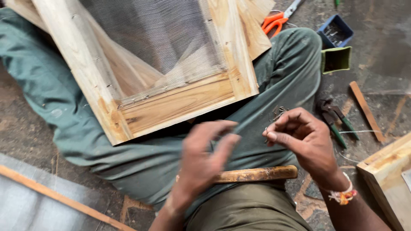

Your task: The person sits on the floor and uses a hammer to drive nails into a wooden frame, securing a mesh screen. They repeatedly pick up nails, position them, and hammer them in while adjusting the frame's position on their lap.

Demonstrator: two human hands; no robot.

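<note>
A wooden frame [180, 100] with grey wire mesh [158, 34] stapled across it rests on my lap, over green trousers [274, 77]. My left hand [203, 160] hovers below the frame's lower corner, blurred, fingers apart and holding nothing I can make out. My right hand [302, 139] is to its right with fingers pinched together on several small nails [278, 113]. A wooden tool handle [257, 174] lies across my lap under both hands; its head is hidden.
Orange-handled scissors [276, 19] lie at the top. A blue tray [336, 32] and a green box [336, 60] sit on the concrete floor at upper right. Green-handled pliers [338, 122], a wood strip [367, 111], and another wooden box [387, 175] lie right.
</note>
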